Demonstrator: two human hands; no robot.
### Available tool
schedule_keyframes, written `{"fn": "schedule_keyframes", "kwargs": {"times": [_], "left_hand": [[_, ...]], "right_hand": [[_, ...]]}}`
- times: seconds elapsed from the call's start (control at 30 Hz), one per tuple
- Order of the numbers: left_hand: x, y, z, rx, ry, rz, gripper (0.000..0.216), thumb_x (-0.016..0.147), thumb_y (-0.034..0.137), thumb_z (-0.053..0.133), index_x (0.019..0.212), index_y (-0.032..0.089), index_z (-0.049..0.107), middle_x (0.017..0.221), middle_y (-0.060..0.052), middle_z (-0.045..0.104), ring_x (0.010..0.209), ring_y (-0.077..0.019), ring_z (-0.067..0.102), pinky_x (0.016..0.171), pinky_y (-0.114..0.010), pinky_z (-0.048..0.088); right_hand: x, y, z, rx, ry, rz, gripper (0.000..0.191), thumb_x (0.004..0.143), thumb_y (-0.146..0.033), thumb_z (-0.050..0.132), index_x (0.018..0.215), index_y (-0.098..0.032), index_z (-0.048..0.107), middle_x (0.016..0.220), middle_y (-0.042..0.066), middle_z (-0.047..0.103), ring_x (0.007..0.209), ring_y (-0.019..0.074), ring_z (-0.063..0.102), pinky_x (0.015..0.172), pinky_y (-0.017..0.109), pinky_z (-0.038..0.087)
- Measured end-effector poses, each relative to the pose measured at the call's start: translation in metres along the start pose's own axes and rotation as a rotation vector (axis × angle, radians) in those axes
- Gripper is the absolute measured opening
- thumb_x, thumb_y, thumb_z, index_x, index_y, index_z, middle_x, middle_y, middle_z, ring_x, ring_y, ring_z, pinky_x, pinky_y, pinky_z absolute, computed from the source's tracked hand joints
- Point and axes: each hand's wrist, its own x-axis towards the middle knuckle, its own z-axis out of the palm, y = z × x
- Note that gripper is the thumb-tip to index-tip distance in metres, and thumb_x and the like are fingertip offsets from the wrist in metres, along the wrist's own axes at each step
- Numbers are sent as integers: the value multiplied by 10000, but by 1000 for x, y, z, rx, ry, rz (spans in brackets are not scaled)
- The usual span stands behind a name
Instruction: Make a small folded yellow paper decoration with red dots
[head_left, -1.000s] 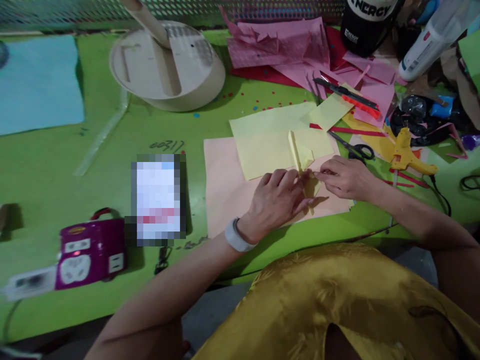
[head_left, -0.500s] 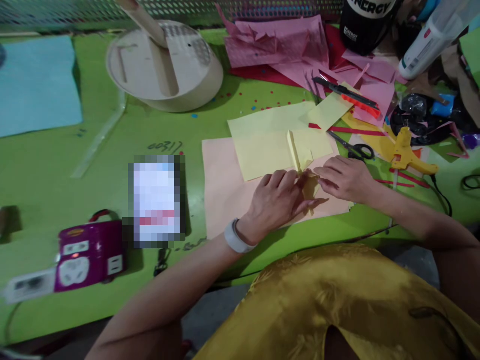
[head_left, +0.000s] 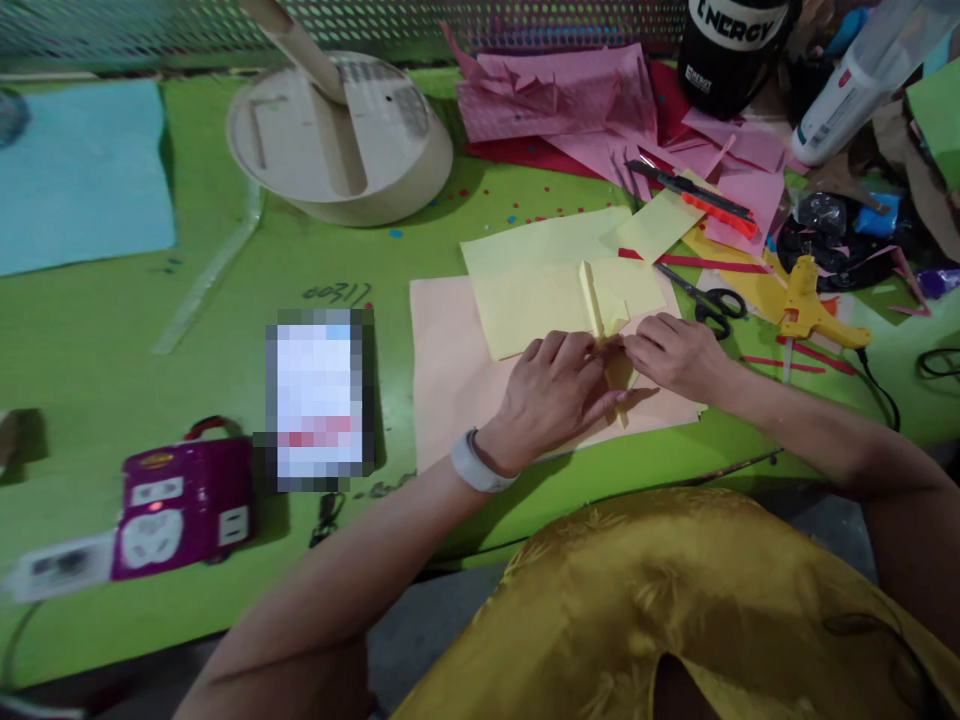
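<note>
My left hand (head_left: 559, 395) and my right hand (head_left: 671, 355) meet over a small folded yellow paper piece (head_left: 622, 375), pinching it between their fingertips on a peach sheet (head_left: 450, 370). A pale watch band wraps my left wrist. Just beyond the hands, a folded yellow paper (head_left: 606, 295) stands up from a larger yellow sheet (head_left: 532, 270). Most of the held piece is hidden under my fingers.
Scissors (head_left: 712, 300), a yellow glue gun (head_left: 814, 305) and an orange-black utility knife (head_left: 697, 195) lie to the right. Pink paper scraps (head_left: 570, 95) pile at the back. A beige round base (head_left: 341, 135), a blurred phone (head_left: 319, 400) and a purple power strip (head_left: 180, 505) sit left.
Both hands stay on the yellow piece; my right hand has slid slightly toward the left hand. The view shifted a little.
</note>
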Motion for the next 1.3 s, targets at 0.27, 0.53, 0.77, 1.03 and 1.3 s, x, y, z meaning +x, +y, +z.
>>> {"fn": "schedule_keyframes", "kwargs": {"times": [0.27,0.53,0.77,1.03,1.3], "left_hand": [[3,4,-4,-28,-51,-42,479,966,573,377,1093,193,639,995,-140,607,859,-279,530,688,-407,441],[3,6,-4,-15,-25,-41,497,967,579,365,1070,179,642,985,-136,631,850,-274,532,694,-406,437],[3,7,-5,-1,8,-34,490,940,571,464,1214,189,605,989,-121,648,842,-267,552,674,-387,420],[0,8,-4,-33,-13,-44,366,965,510,437,1029,217,649,1025,-122,651,866,-262,566,693,-394,424],[1,8,-6,-22,-14,-21,365,971,504,444,999,212,661,1017,-122,645,846,-259,556,691,-395,422]], "right_hand": [[-1,-2,1,64,-80,24,303,993,-161,356,1029,-83,647,879,117,632,824,193,554,603,284,435],[-5,1,-4,82,11,28,252,975,-162,427,984,-87,667,870,104,652,827,185,570,672,289,469],[-5,2,-16,53,-67,8,332,1005,-135,359,1000,-138,691,826,69,655,765,158,553,584,272,395],[-3,5,-20,85,-140,-18,347,995,-113,354,992,-159,698,868,79,677,770,169,550,610,301,379],[-3,5,-21,30,-137,-72,328,980,-107,367,991,-130,694,851,92,669,758,173,537,601,305,359]]}}
